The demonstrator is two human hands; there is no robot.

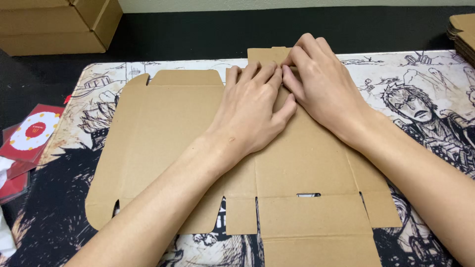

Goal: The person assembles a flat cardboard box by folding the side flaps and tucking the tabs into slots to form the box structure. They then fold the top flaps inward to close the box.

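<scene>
Head view looks down on a flat, unfolded cardboard box blank (163, 143); it is plain brown, die-cut with rounded flaps along its far edge, slits and tabs along its near edge, faint crease lines running across it, and a small slot near the near edge; it lies spread under both hands and reaches well out to the left of them and toward the person. Left hand (252, 111) lies palm down on the blank with fingers stretched and close together, pressing flat rather than gripping; right hand (321, 84) sits just beside it, touching it at the fingertips, its fingers bent down onto a narrow far flap (264, 54) of the blank; whether it pinches that flap or only presses on it I cannot tell. Beneath the blank is a desk mat (425, 94) printed with black-and-white comic drawings, showing on every side of the hands. Well to the left of the left hand lie red cards with a white circle (32, 136); beyond them, at the far left, stand closed cardboard boxes (54, 24); far right of the right hand, a stack of cardboard sheets (462, 34) juts in at the edge.
</scene>
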